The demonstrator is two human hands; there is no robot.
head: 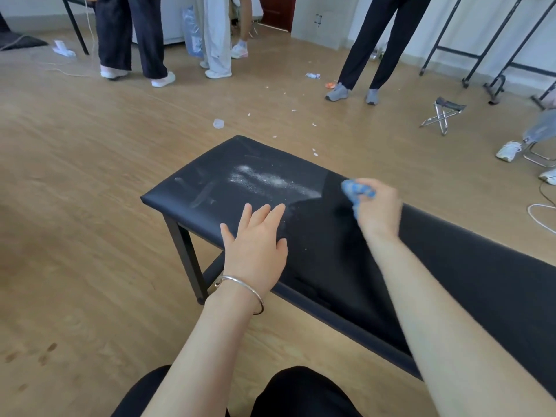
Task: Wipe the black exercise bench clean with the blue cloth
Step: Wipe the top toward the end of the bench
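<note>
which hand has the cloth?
The right hand, closed around the bunched blue cloth at the bench's far edge. The left hand, with the bracelet, lies flat and empty on the bench.

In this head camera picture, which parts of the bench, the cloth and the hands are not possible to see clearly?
- Blue cloth: mostly hidden inside the right hand, which is motion-blurred.
- Black bench: its right end is cut off by the picture edge; the arms cover part of the seat.
- Left hand: its palm faces the bench, so contact is hidden.
</note>
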